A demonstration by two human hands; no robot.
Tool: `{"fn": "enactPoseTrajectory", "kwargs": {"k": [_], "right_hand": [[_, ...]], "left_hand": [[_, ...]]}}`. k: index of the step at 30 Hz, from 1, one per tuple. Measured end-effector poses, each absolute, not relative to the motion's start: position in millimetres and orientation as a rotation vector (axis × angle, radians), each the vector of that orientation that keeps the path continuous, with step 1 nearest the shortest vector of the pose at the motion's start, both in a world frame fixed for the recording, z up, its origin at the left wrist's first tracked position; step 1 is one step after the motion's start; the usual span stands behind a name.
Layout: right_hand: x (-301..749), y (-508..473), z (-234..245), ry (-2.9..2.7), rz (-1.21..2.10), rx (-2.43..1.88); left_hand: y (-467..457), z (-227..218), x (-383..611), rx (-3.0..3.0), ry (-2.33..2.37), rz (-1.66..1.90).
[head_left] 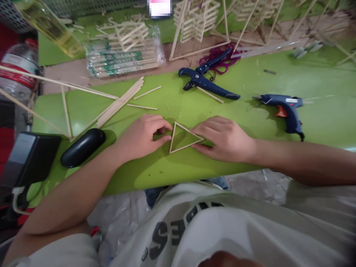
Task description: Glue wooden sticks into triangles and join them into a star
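A small triangle of thin wooden sticks (pixel 186 147) lies flat on the green tabletop between my hands. My right hand (pixel 225 138) grips it near its right corner, with thumb and forefinger on the two long sides. My left hand (pixel 141 136) is beside the short left side, its thumb and forefinger curved and apart, the tips very close to the stick; whether they touch it I cannot tell. Beyond my left hand lie a bundle of wooden sticks (pixel 121 102) and two short loose sticks (pixel 147 92).
Blue cutters (pixel 207 79) lie ahead, near purple cord (pixel 222 66). A blue glue gun (pixel 289 107) rests at right. At left are a black oval case (pixel 83 148) and a large stick frame (pixel 65 107). Packaged sticks (pixel 125 57) and stick structures (pixel 198 22) stand behind.
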State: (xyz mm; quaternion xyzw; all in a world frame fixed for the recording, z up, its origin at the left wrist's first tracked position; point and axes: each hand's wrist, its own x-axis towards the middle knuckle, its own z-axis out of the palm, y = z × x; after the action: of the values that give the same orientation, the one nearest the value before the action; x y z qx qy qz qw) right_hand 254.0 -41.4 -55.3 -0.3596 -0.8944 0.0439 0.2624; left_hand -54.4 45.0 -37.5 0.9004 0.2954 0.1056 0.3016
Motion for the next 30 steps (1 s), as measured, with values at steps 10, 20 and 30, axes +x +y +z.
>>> {"fn": "enactPoseTrajectory", "kwargs": {"k": [10,20,30], "right_hand": [[249.8,-39.7,-60.2,-2.357,0.101,-0.979],[242.8,-35.1,-65.3,-2.357,0.098,-1.086],[249.2,-40.2,-61.2,-2.494,0.111,-1.061]], "left_hand": [[40.0,-39.7,-52.2,2.368,0.905,0.337],[36.4,-43.1,-50.7,2.258,1.2,0.457],[36.8,-35.5,-50.1,2.373,1.036,0.383]]}}
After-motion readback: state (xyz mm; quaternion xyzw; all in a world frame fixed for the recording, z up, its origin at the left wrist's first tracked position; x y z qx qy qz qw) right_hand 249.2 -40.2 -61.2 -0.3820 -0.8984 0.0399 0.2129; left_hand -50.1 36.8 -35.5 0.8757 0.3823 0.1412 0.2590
